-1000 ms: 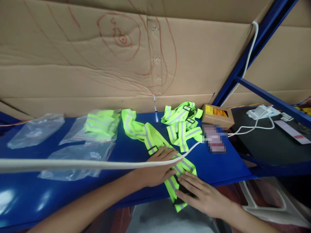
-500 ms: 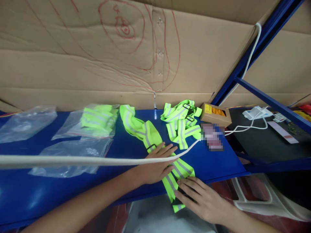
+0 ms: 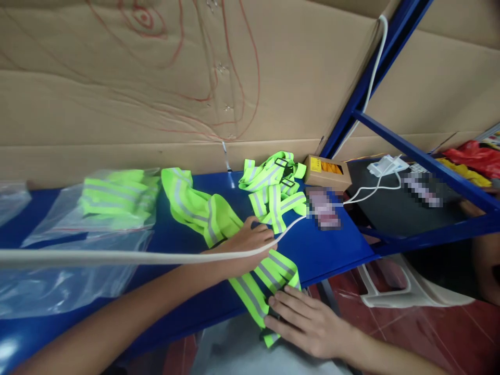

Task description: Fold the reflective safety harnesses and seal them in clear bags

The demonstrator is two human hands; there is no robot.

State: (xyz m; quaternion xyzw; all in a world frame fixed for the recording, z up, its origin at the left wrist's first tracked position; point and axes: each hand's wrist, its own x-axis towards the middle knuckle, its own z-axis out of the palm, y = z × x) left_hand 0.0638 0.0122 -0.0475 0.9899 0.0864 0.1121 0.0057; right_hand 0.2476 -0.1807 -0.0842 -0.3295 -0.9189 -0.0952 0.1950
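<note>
A fluorescent yellow-green reflective strap (image 3: 213, 216) with grey bands stretches from the back of the blue table (image 3: 332, 250) to its front edge. My left hand (image 3: 250, 247) is closed over the middle of this strap, its fingers bent; a white cable (image 3: 156, 257) passes in front of the hand. My right hand (image 3: 308, 323) lies over the strap's near end at the table edge, fingers stretched out flat. A dark piece, partly hidden, shows under those fingers. Behind my hands lies a heap of similar reflective straps (image 3: 275, 190) with black buckles.
On the left, a clear bag (image 3: 121, 195) holds folded reflective material, beside other clear plastic bags (image 3: 78, 281). A cardboard box (image 3: 328, 174) with orange contents stands at the back right, near a pixelated item (image 3: 323, 209). A blue frame post (image 3: 375, 78) rises beyond. Part of another person shows at far right.
The view has swung to the right, shifting things leftward. My left hand's fingers went from spread flat on the strap to bent around it. My right hand stays on the strap's near end.
</note>
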